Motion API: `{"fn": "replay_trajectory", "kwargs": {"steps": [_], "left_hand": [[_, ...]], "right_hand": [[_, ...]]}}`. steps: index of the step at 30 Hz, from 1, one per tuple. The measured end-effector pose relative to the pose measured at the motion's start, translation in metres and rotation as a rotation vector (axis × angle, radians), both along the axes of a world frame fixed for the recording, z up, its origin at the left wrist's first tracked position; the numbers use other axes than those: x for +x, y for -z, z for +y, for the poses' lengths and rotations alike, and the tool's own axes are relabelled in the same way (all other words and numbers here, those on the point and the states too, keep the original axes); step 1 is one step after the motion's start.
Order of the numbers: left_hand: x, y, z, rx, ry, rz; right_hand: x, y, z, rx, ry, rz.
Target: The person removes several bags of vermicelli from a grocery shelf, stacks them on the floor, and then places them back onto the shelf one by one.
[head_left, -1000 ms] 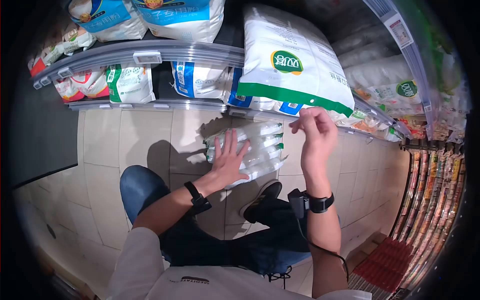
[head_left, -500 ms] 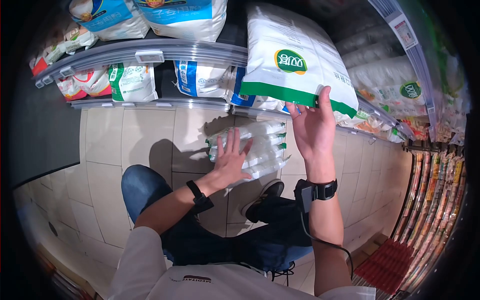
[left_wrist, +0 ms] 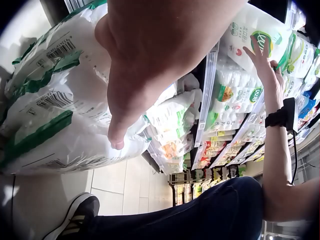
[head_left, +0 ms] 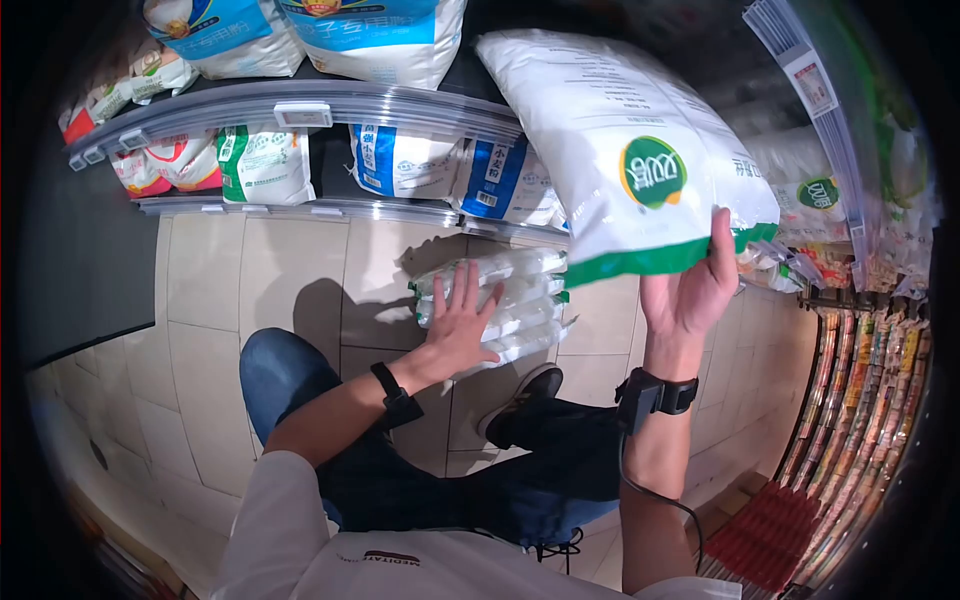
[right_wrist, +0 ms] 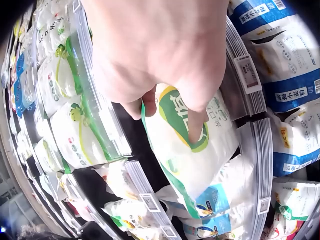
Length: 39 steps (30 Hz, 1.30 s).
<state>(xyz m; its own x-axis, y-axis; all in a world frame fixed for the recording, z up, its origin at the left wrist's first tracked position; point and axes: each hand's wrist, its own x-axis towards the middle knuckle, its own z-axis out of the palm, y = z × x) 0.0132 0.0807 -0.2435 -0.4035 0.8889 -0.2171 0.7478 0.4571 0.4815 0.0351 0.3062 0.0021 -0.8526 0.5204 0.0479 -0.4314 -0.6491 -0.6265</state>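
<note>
The right hand (head_left: 692, 288) grips a large white vermicelli bag (head_left: 600, 125) by its near end, thumb on the printed face close to the green band and the other fingers underneath. That bag is held aslant in front of the shelving, well above the floor (head_left: 205, 285), its green oval logo facing up; whether its far end rests on a shelf cannot be told. The left hand (head_left: 462, 328) is spread flat, fingers straight and thumb held out to the side, resting on a row of white, green-ended packages (head_left: 530, 318) on the tiles. These packages lie side by side, and the left wrist view shows barcodes on their ends. A dark shoe (head_left: 533, 393) stands just beside them, and a bent knee in blue jeans (head_left: 285, 370) is to their left. Along the lower shelf stand blue-and-white wheat flour bags (head_left: 410, 165), a green-and-white bag (head_left: 268, 165) and pink-and-white bags (head_left: 180, 162); larger flour bags with blue fronts (head_left: 375, 45) sit above them, behind the clear shelf edging (head_left: 400, 103). Each wrist wears a black strap, the right one (head_left: 640, 400) with a cable running from it.
</note>
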Motion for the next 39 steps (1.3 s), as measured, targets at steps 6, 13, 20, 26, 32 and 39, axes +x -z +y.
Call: {"fn": "replay_trajectory", "kwargs": {"steps": [6,13,20,26,32,39], "left_hand": [[-0.003,-0.001,0.003,-0.054,0.004,-0.046],[-0.007,-0.007,0.009,-0.108,0.004,-0.041],[-0.004,-0.002,0.008,-0.053,0.033,-0.008],[-0.006,0.001,0.01,-0.031,0.043,-0.017],[-0.009,-0.002,0.012,-0.064,0.05,-0.02],[-0.011,-0.006,0.013,-0.075,0.054,-0.014]], "right_hand": [[0.062,-0.026,0.012,0.047,0.077,-0.058],[0.188,-0.021,0.05,0.153,0.22,-0.29],[0.255,-0.025,0.03,0.284,0.335,-0.757],[0.282,0.012,0.01,0.313,0.259,-1.331],[0.275,0.058,-0.02,0.356,0.096,-1.651],[0.256,0.101,-0.053,0.462,-0.441,-1.769]]}}
